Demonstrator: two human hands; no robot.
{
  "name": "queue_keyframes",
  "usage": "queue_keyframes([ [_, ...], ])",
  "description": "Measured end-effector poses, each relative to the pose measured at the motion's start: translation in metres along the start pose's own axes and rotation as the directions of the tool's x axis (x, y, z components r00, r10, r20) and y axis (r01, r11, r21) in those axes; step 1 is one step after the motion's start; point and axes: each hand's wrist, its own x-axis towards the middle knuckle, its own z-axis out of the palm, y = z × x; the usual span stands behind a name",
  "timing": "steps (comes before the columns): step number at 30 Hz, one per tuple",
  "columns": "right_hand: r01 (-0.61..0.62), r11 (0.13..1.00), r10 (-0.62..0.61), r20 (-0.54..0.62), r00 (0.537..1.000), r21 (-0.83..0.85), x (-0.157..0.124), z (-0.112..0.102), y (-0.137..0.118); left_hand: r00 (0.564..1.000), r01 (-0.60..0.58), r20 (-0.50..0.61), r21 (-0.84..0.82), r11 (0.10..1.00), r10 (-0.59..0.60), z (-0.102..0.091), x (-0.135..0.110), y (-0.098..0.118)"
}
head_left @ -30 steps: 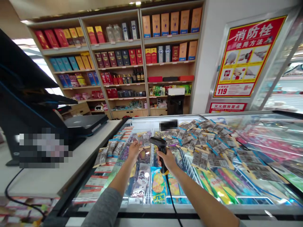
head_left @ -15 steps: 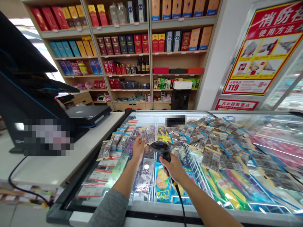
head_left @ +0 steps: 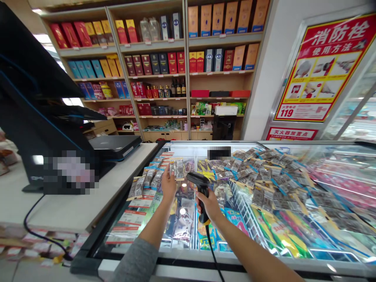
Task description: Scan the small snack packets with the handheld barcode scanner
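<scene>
My left hand (head_left: 168, 184) pinches a small clear packet on a card (head_left: 177, 169) and holds it up over the glass lid of a chest freezer (head_left: 194, 250). My right hand (head_left: 209, 205) is wrapped round the grip of a black barcode scanner (head_left: 199, 182). The scanner's head points at the packet, a short way to its right. A black cable hangs from the scanner's handle along my forearm. More such packets (head_left: 264, 184) lie spread in rows across the glass, to the left and right of my hands.
A white counter (head_left: 88, 196) to the left carries a black till screen (head_left: 32, 117) and a black printer (head_left: 116, 145). Wooden shelves (head_left: 182, 78) of boxed bottles fill the back wall. A red fire-hydrant poster (head_left: 323, 66) hangs at the right. Ice-cream packs (head_left: 276, 235) show under the glass.
My left hand has lifted the packet off the glass and turned it toward the scanner. The scanner stays beside it in my right hand. The view has shifted a little.
</scene>
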Motion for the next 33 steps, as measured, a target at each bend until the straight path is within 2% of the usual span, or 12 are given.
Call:
queue_keyframes([
  [2, -0.058, 0.995, 0.054, 0.051, 0.997, 0.078, 0.001, 0.021, 0.002, 0.995, -0.071, -0.056, 0.128, 0.989, 0.079, -0.032, 0.008, 0.009],
  [6, -0.162, 0.968, 0.128, 0.177, 0.976, 0.191, 0.007, 0.069, 0.014, 0.987, -0.093, -0.082, 0.394, 0.914, 0.136, -0.11, 0.019, 0.015],
  [9, -0.228, 0.952, 0.183, 0.216, 0.959, 0.203, 0.012, 0.104, 0.033, 0.994, -0.098, 0.033, 0.663, 0.742, 0.102, -0.155, 0.018, 0.007],
  [12, -0.272, 0.949, 0.245, 0.169, 0.955, 0.162, 0.015, 0.13, 0.049, 0.987, -0.153, 0.156, 0.816, 0.557, 0.042, -0.174, 0.013, -0.001],
  [14, -0.308, 0.944, 0.297, 0.105, 0.949, 0.114, 0.018, 0.141, 0.055, 0.983, -0.162, 0.181, 0.851, 0.499, 0.01, -0.172, 0.013, -0.002],
  [17, -0.346, 0.935, 0.344, 0.048, 0.938, 0.073, 0.024, 0.147, 0.056, 0.979, -0.152, 0.197, 0.885, 0.441, -0.058, -0.159, 0.019, 0.003],
  [20, -0.355, 0.932, 0.354, 0.03, 0.935, 0.074, 0.025, 0.142, 0.049, 0.964, -0.174, 0.236, 0.904, 0.391, -0.119, -0.146, 0.031, 0.013],
  [22, -0.349, 0.933, 0.348, 0.024, 0.937, 0.087, 0.022, 0.13, 0.042, 0.958, -0.2, 0.259, 0.91, 0.364, -0.12, -0.139, 0.037, 0.019],
  [25, -0.309, 0.941, 0.305, 0.05, 0.951, 0.14, 0.014, 0.097, 0.027, 0.959, -0.245, 0.281, 0.895, 0.374, -0.046, -0.126, 0.036, 0.028],
  [28, -0.253, 0.949, 0.249, 0.045, 0.967, 0.188, 0.008, 0.05, 0.005, 0.945, -0.299, 0.325, 0.843, 0.446, 0.018, -0.102, 0.026, 0.034],
  [30, -0.189, 0.961, 0.196, -0.013, 0.981, 0.2, 0.004, 0.016, -0.013, 0.924, -0.345, 0.38, 0.792, 0.504, 0.035, -0.076, 0.016, 0.036],
  [33, -0.081, 0.973, 0.108, -0.121, 0.987, 0.214, 0.0, -0.033, -0.038, 0.87, -0.419, 0.49, 0.678, 0.604, 0.053, -0.026, 0.001, 0.039],
])
